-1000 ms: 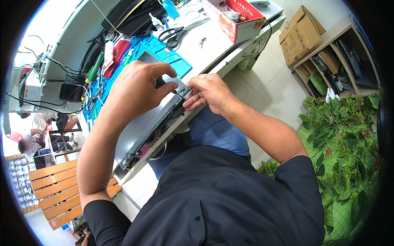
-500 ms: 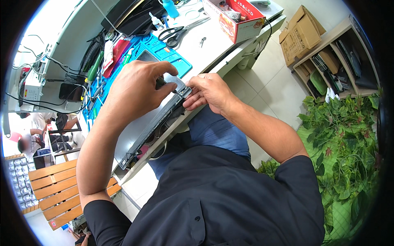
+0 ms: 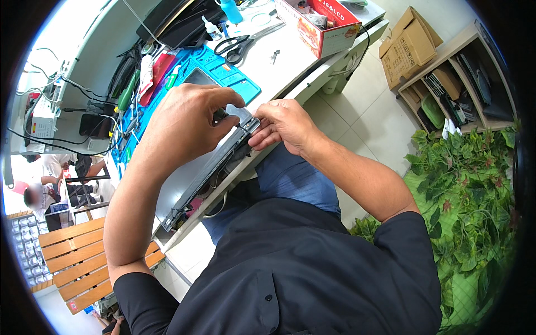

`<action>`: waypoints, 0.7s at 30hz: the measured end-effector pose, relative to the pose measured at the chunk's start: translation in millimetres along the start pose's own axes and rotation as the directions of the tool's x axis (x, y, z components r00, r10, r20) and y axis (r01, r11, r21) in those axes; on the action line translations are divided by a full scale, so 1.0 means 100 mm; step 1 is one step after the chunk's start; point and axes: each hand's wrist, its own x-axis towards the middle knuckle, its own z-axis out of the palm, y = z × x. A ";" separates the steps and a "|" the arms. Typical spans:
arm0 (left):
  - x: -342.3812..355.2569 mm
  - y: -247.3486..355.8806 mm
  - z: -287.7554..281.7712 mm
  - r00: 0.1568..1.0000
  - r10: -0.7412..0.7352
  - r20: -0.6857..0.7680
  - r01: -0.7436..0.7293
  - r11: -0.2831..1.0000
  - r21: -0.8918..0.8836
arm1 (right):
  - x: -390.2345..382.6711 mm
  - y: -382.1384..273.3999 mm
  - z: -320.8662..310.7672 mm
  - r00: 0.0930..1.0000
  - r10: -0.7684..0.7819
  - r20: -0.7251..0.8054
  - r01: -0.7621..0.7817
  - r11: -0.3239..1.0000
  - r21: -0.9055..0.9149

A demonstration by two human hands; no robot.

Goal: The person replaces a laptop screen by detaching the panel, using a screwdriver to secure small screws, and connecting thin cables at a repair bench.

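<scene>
A thin grey laptop lid (image 3: pixel 188 177) lies aslant along the front edge of the table, with metal hinge parts at its ends. My left hand (image 3: pixel 181 123) is over its far end, thumb and fingers closed on a small dark tool that looks like a screwdriver (image 3: pixel 219 115). Most of that tool is hidden by the hand, and its tip is hard to make out near the hinge (image 3: pixel 250 124). My right hand (image 3: pixel 287 123) pinches the lid's corner by this hinge between thumb and forefinger, its other fingers curled beneath.
A blue work mat (image 3: pixel 234 81) holds tools beyond my left hand. Black scissors (image 3: pixel 237 50), small bottles (image 3: pixel 212 29) and a red-and-white box (image 3: pixel 329 39) stand farther back. Right of the table are a carton (image 3: pixel 407 47), a shelf (image 3: pixel 455 53) and leafy greenery (image 3: pixel 469 195).
My left hand and the tool have shifted very slightly at the hinge corner. My right hand keeps its hold, and the lid lies as before.
</scene>
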 end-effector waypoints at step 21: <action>0.04 -0.03 -0.04 0.992 0.111 0.054 -0.109 0.993 -0.041 | -0.01 -0.01 0.00 1.000 -0.003 0.007 0.003 1.000 0.007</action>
